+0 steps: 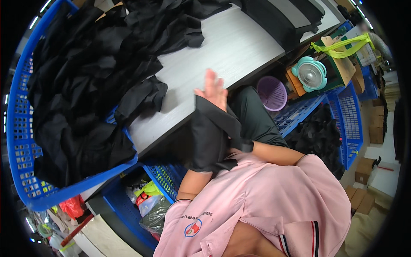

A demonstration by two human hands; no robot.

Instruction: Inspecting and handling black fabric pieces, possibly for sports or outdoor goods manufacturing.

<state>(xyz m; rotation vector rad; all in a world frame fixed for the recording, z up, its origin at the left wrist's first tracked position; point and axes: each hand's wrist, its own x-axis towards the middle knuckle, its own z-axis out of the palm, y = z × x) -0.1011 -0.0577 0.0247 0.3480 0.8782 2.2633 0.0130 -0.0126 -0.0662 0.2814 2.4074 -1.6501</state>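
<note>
My left hand [212, 91] is raised in front of me, fingers stretched up and slightly blurred by motion. Black cloth [207, 139] covers most of the left forearm, and a wide black strip of it slants across just below the hand. From the right, my right forearm [274, 153] reaches across my body, with a black band [242, 145] around its wrist. The right hand lies behind or among the dark cloth, so its fingers are hidden. I cannot tell whether it grips the cloth.
A blue basket [21, 171] heaped with black fabric pieces [85, 85] stands at left, beside a grey-white table [231, 47]. At right are a purple basket [272, 93], a turquoise fan [310, 73] and a blue crate [351, 124]. Another blue bin [115, 199] sits below left.
</note>
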